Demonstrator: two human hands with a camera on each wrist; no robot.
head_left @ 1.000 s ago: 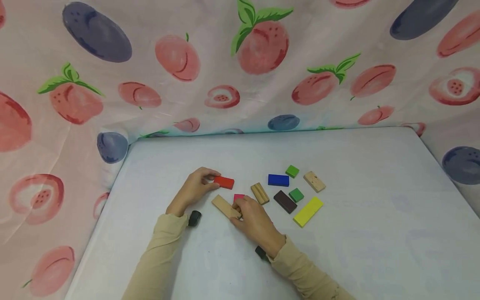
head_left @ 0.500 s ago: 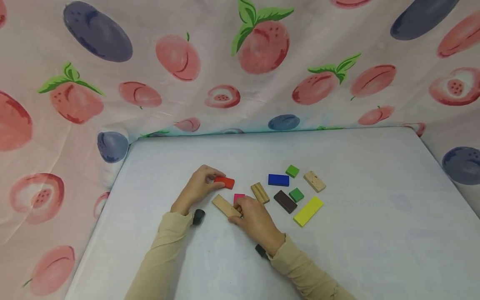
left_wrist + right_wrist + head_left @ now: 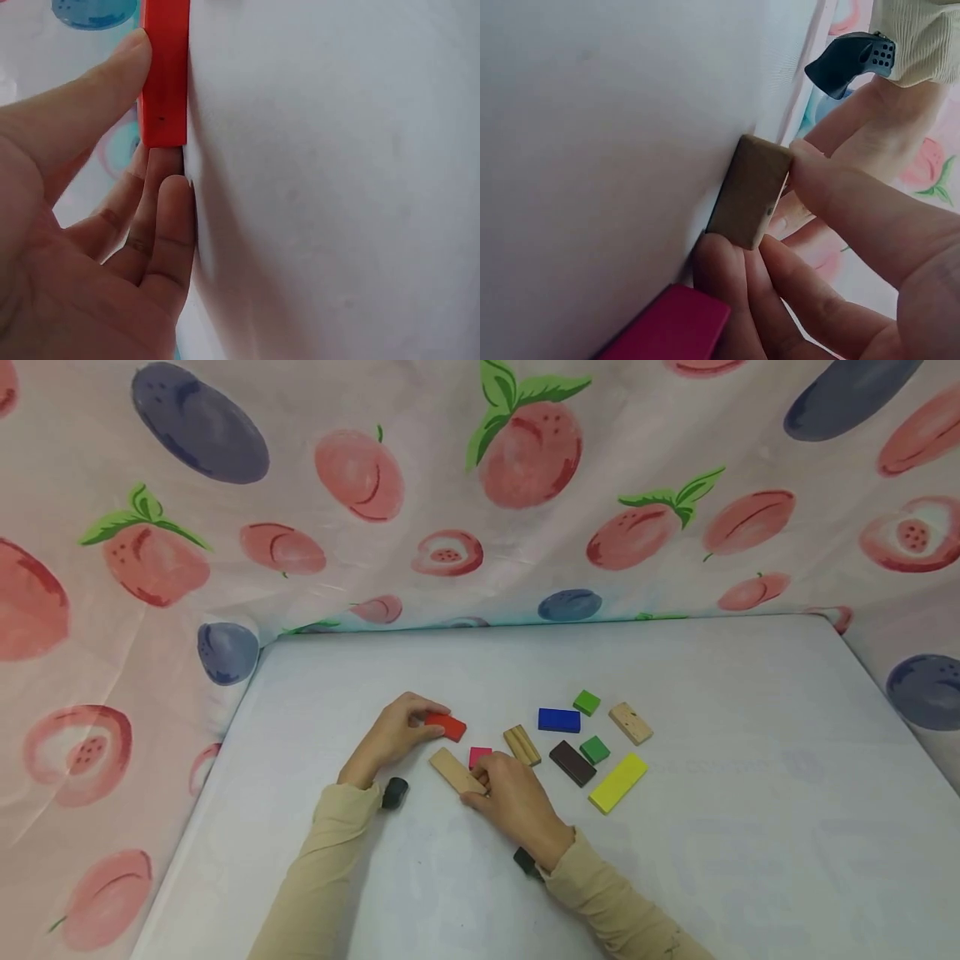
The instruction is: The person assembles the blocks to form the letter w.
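Observation:
In the head view my left hand (image 3: 392, 733) pinches the left end of a red wooden block (image 3: 447, 727) between thumb and fingers. The left wrist view shows the thumb on one face of that red block (image 3: 165, 82), close to the white surface. My right hand (image 3: 519, 802) grips the near end of a long plain wooden block (image 3: 452, 769), just below the red one. Its end face (image 3: 750, 191) lies between thumb and fingers in the right wrist view. Right beside those fingers is a pink block (image 3: 480, 755), partly hidden by the hand.
Right of the hands lie a grooved wooden block (image 3: 522, 745), a blue block (image 3: 558, 720), a dark brown block (image 3: 572, 763), a yellow block (image 3: 618, 783), a speckled wooden block (image 3: 631, 723) and two green blocks (image 3: 595, 749). A fruit-patterned cloth (image 3: 450, 460) rises behind the white table (image 3: 750, 710).
The red block has turned slightly, and the left hand has shifted a little to the right. The plain wooden block has moved very slightly right with my right hand.

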